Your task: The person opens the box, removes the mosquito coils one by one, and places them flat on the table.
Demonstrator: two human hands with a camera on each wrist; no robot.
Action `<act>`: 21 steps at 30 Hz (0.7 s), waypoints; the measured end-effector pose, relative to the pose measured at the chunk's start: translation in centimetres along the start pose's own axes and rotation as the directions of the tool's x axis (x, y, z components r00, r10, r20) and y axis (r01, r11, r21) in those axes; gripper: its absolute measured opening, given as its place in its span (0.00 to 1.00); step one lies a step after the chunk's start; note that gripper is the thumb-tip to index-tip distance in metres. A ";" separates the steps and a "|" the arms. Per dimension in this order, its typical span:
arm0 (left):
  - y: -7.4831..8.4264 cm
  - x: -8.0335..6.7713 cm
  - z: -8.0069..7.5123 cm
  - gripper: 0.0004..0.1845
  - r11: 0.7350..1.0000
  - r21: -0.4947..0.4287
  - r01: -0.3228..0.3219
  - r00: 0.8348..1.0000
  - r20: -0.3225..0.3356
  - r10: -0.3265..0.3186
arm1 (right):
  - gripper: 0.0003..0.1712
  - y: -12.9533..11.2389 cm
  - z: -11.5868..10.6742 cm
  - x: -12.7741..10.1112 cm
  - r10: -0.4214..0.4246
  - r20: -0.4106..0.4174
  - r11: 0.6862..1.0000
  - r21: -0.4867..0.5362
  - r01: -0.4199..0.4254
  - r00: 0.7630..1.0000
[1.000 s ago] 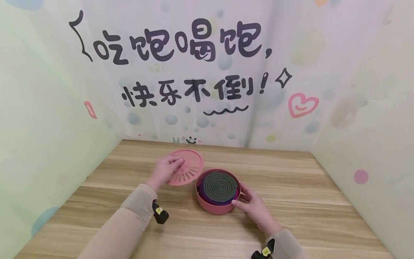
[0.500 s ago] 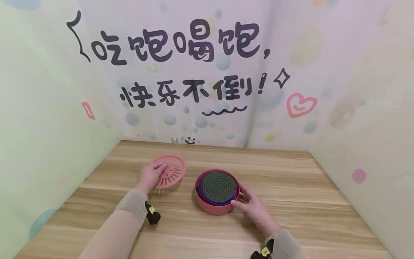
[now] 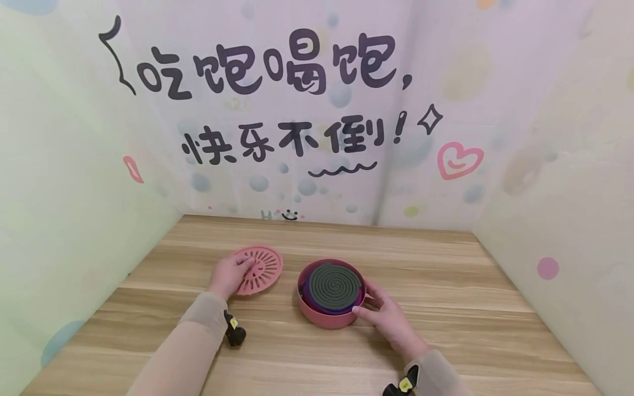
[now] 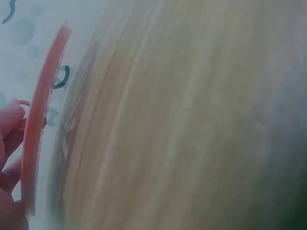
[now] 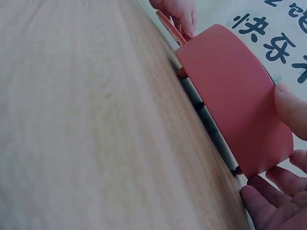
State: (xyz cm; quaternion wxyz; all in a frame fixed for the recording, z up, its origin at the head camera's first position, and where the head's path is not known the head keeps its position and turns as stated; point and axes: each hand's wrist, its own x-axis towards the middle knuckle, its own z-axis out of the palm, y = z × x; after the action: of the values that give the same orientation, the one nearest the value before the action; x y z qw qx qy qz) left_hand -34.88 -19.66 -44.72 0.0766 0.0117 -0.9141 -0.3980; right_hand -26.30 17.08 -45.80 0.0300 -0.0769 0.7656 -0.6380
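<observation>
A round pink box [image 3: 328, 319] stands mid-table, with a dark green spiral coil [image 3: 333, 286] lying on top of purple ones inside it. My right hand [image 3: 365, 303] grips the box at its right side; the right wrist view shows the thumb [image 5: 290, 104] and fingers [image 5: 268, 203] curled round the box wall [image 5: 230, 91]. Left of the box, my left hand [image 3: 239, 270] holds a slotted pink lid [image 3: 261, 268] by its left edge, low on the table. The left wrist view shows that lid's rim [image 4: 41, 124] edge-on beside my fingers [image 4: 9, 136].
The wooden table [image 3: 446, 286] is closed in by pastel printed walls [image 3: 297, 110] at the back and on both sides. Small black wrist cameras [image 3: 233, 333] hang under each sleeve.
My left hand has carried the lid away from the box, to the left and down to the table. The right hand and the box have stayed in place.
</observation>
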 end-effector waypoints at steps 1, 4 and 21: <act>0.0 0.0 0.0 0.16 1.000 0.004 0.002 1.000 0.002 -0.002 | 0.44 0.0 0.0 0.0 0.001 0.000 1.000 0.000 -0.001 1.000; -0.1 0.0 -0.1 0.17 1.000 0.011 0.007 1.000 0.011 -0.007 | 0.44 0.0 0.0 0.0 -0.006 0.001 1.000 -0.006 0.006 1.000; -0.5 -0.2 0.0 0.19 0.999 0.048 0.004 0.999 0.041 -0.006 | 0.44 -0.2 -0.2 -0.1 0.020 0.018 0.999 -0.028 -0.019 1.000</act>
State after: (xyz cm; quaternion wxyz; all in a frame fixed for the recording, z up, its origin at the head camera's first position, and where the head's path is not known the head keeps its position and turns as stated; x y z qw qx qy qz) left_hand -34.73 -19.99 -45.16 0.0566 0.0075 -0.9247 -0.3763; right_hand -26.20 17.28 -45.61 0.0421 -0.0754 0.7750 -0.6261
